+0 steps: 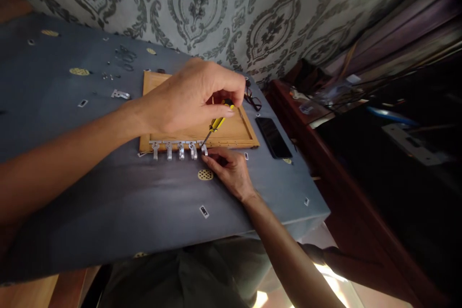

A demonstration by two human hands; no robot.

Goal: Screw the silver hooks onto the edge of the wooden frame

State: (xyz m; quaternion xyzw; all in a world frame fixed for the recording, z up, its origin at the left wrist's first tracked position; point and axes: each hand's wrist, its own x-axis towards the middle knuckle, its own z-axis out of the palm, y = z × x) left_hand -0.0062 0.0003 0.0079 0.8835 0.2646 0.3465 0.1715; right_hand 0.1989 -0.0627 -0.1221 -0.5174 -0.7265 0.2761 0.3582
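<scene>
A wooden frame [238,132] lies flat on a grey-blue tablecloth. Along its near edge sit several small metal hooks [169,147] in a row. My left hand [187,98] hovers over the frame and pinches the top of a yellow-handled screwdriver [217,122], whose tip points down at the rightmost hook [204,148]. My right hand [231,171] rests on the cloth just below that hook, fingertips pressing beside it.
A black phone [274,137] lies right of the frame, dark glasses [252,101] behind it. Loose metal parts [120,94] and screws [108,76] lie at the back left of the table [108,192]. A dark wooden cabinet [361,192] stands to the right.
</scene>
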